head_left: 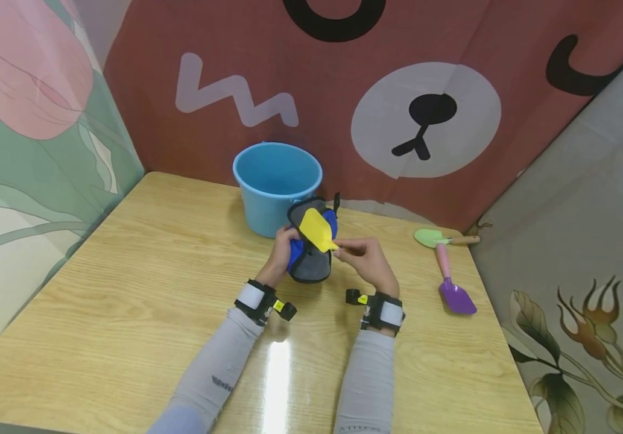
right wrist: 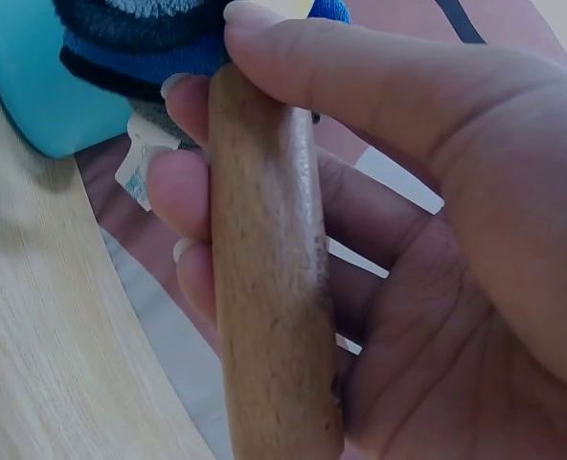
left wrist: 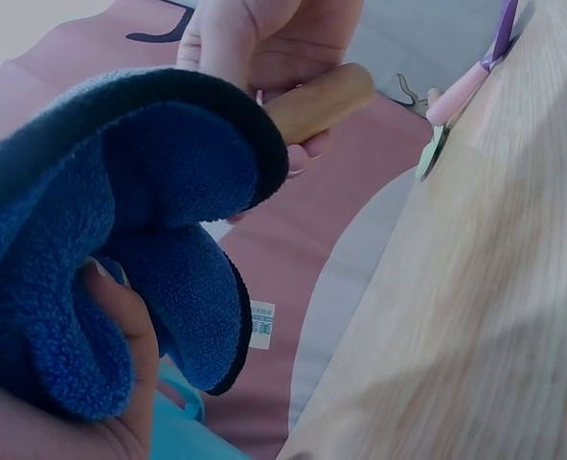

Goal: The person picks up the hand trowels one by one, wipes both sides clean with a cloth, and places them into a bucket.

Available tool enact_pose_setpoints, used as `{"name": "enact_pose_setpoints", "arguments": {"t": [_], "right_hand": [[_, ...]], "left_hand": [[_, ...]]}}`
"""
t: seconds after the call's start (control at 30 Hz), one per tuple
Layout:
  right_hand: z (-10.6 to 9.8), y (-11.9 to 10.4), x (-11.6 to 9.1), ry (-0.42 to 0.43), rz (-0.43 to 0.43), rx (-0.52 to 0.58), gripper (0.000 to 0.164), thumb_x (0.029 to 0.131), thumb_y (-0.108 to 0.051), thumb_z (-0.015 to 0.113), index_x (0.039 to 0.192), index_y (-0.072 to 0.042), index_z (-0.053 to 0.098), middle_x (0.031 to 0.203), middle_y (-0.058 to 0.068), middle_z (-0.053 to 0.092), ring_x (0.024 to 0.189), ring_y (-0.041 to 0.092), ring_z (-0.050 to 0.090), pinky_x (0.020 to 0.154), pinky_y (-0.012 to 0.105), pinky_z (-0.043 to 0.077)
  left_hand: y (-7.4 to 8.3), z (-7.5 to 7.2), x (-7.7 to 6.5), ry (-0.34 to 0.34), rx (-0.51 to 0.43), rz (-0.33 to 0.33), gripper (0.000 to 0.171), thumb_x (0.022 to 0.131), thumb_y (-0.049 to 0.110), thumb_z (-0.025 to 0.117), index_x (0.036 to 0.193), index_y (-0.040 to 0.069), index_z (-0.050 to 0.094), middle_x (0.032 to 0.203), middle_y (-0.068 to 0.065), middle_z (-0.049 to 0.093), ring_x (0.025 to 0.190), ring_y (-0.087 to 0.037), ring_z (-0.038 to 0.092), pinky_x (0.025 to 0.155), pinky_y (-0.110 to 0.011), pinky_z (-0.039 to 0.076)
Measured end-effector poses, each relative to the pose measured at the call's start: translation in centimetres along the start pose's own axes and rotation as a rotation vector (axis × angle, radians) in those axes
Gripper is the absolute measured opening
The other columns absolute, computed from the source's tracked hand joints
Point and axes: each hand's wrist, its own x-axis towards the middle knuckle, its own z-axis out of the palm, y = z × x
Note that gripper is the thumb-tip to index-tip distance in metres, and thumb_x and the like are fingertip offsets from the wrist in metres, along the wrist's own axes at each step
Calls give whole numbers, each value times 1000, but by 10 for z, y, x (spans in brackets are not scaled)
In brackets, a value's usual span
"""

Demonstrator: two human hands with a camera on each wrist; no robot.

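Note:
My left hand (head_left: 277, 258) grips a plush cleaning cloth (head_left: 313, 268), grey on one face and blue on the other, with black edging. In the left wrist view the thumb presses into the blue folds of the cloth (left wrist: 183, 172). A small toy shovel with a yellow blade (head_left: 315, 229) lies across the cloth's grey face. My right hand (head_left: 368, 262) holds this shovel, its thumb near the base of the blade. Fingers wrap the wooden handle (right wrist: 269, 259) in the right wrist view.
Just behind the hands stands a light blue bucket (head_left: 259, 214). To the right on the wooden table (head_left: 143, 289) lie a green-bladed shovel (head_left: 427, 237) and a purple shovel (head_left: 456, 297) with a pink handle, overlapping. Printed curtains hang along the table's back and sides.

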Motion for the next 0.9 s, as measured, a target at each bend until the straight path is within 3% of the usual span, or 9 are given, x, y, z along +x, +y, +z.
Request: {"name": "enact_pose_setpoints", "arguments": {"t": [0.33,0.77,0.9], "right_hand": [[-1,2,-2,-8,33,-6,24,94,-10,73,118,-11,77,115,9,76,102,20,72,86,31,58],[-9,12,-5,-34,75,-44,28,93,-8,73,121,-3,74,123,16,71,110,32,69,85,24,55],[-11,-9,-13,-41,74,-66,28,93,-1,70,121,3,71,124,21,70,111,37,68,82,20,54]], "left_hand": [[2,-3,0,-5,14,0,17,79,9,43,93,7,53,88,2,57,80,-10,53,72,-22,45],[12,-10,2,58,1,12,6,75,10,43,79,13,45,81,4,52,74,-9,50,68,-22,43],[16,-12,1,68,13,34,7,75,10,43,78,13,48,79,4,55,72,-9,52,66,-21,44]]}}
